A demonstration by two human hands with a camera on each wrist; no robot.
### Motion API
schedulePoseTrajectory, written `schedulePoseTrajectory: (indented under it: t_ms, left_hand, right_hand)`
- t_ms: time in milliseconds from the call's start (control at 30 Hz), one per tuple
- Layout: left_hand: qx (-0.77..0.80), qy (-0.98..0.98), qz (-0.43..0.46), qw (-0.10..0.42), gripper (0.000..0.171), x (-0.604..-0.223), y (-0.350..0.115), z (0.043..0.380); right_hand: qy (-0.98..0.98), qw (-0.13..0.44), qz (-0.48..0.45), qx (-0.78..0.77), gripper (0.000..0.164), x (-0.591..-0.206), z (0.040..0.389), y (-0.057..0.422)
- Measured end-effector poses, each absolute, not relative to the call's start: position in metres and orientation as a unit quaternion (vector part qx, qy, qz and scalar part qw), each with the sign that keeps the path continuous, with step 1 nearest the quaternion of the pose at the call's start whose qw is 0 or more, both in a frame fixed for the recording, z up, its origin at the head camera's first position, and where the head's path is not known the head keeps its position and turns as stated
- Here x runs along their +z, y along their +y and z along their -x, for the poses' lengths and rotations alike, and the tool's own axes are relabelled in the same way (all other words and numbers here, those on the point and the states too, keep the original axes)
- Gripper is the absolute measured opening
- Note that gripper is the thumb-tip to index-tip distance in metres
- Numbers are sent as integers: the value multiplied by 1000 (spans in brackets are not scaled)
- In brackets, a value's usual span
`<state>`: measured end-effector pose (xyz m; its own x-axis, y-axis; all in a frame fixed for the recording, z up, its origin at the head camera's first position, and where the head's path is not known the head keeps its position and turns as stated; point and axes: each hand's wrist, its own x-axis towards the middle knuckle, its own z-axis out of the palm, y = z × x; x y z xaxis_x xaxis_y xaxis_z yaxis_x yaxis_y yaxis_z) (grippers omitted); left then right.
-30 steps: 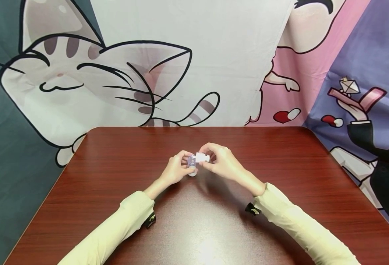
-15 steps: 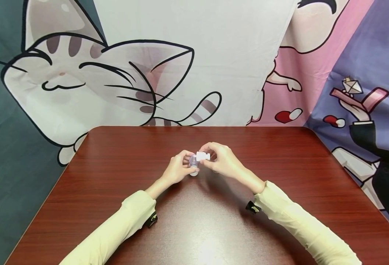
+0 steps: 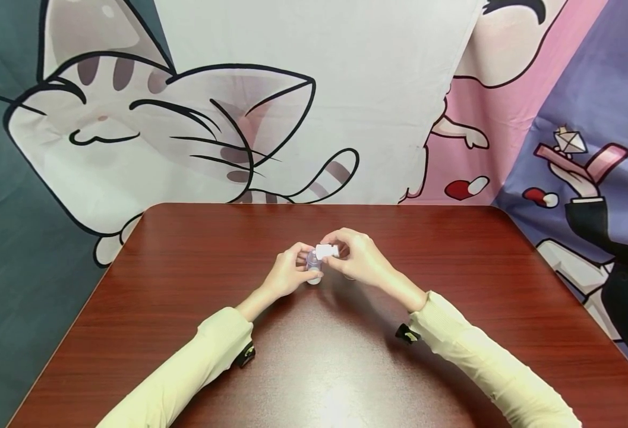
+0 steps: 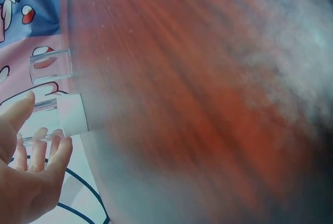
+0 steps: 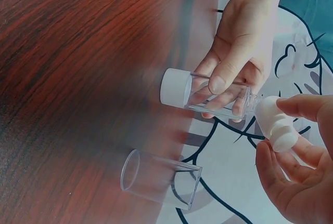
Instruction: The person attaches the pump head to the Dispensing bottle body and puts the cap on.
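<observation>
In the head view my left hand [image 3: 287, 270] holds a small clear bottle [image 5: 221, 96] with a white base, thumb on one side and fingers round the other. My right hand [image 3: 362, 258] pinches a white pump-like top [image 3: 327, 251] between thumb and fingers. Seen from the right wrist, that top [image 5: 273, 121] sits right at the bottle's narrow neck, tilted against the bottle's line. Beside them a clear, hollow cylinder cover [image 5: 161, 180] stands on the table; it shows also in the left wrist view [image 4: 51, 67].
Both hands are above the far middle of a glossy reddish-brown wooden table [image 3: 212, 238]. Behind its far edge hangs a cloth backdrop [image 3: 378, 89] with a cartoon cat. Black bands [image 3: 409, 334] show at both sleeve cuffs.
The white top has shifted slightly left relative to the bottle and now overlaps its upper end more. Both hands keep their holds, and the head view has shifted a little.
</observation>
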<state>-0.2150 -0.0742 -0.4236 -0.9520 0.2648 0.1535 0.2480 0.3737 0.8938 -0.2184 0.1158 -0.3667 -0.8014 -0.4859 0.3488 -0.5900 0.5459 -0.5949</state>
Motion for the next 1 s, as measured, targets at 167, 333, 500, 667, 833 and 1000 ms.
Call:
schedulePoseTrajectory:
  t_ms: [167, 333, 500, 667, 833, 1000]
  left_hand:
    - [542, 827, -153, 6, 46, -423, -73, 215]
    - [542, 827, -150, 9, 46, -423, -73, 216]
    - [542, 827, -151, 10, 47, -424, -73, 216]
    - [545, 825, -150, 10, 47, -423, -73, 216]
    - [544, 827, -146, 9, 48, -423, -74, 215]
    - [543, 828, -144, 9, 47, -425, -74, 216]
  right_hand:
    - [-879, 74, -306, 358, 23, -365, 218, 115]
    - [-883, 81, -304, 349, 23, -364, 219, 114]
    - [-884, 78, -298, 352, 25, -364, 219, 113]
    - [-882, 61, -283, 373, 24, -362, 219, 111]
    - [-880, 56, -276, 383, 26, -362, 220, 110]
    - [-876, 57, -277, 391, 28, -363, 220, 109]
